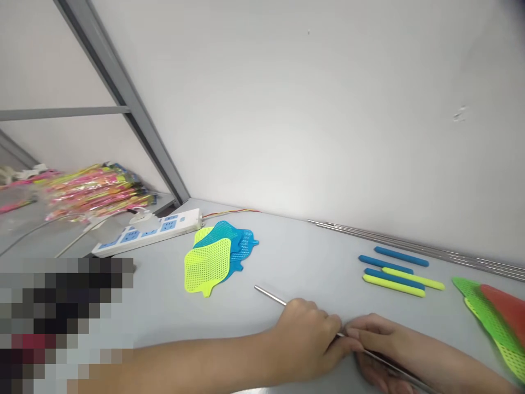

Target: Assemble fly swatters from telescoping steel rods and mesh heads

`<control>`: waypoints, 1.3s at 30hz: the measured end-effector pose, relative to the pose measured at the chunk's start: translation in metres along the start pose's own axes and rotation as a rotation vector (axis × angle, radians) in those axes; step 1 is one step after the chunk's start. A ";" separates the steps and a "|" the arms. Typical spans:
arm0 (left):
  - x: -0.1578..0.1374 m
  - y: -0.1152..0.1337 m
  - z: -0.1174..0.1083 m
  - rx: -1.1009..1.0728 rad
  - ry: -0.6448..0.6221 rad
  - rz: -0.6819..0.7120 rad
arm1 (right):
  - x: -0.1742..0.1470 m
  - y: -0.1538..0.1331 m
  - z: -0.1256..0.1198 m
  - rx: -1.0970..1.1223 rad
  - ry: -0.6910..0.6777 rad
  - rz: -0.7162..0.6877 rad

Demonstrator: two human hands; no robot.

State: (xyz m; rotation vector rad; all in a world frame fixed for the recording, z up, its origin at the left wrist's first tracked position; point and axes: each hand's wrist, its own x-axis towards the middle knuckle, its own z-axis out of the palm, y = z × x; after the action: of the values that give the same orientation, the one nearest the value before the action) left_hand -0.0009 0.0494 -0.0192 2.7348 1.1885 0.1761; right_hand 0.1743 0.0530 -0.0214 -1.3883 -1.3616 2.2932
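Observation:
A thin metal rod runs slantwise through both of my hands, low in the middle of the head view. My left hand is closed around it, and the rod's far end sticks out past the knuckles. Right beside it, my right hand grips the rod too, its fingers partly hidden under the rod. Beyond my left hand lie overlapping fly swatter heads, a yellow one on top of blue ones. Ahead of my right hand rest several blue and yellow handle sleeves.
More metal rods lie along the wall. Green and red swatter heads are stacked at the right edge. A white power strip with plugs stands left, near a metal frame post and bagged colourful items.

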 end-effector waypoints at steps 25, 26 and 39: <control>-0.002 -0.001 -0.007 -0.043 0.007 -0.235 | -0.009 -0.012 0.001 -0.005 -0.139 -0.084; -0.002 0.000 -0.006 -0.050 0.009 -0.236 | -0.009 -0.012 0.001 -0.010 -0.135 -0.087; -0.006 0.011 0.000 0.015 -0.088 -0.097 | -0.007 -0.010 -0.001 -0.040 -0.144 -0.100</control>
State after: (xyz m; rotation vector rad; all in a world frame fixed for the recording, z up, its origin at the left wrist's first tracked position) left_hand 0.0031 0.0378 -0.0174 2.6595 1.2998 0.0346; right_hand 0.1761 0.0558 -0.0097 -1.1559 -1.4896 2.3520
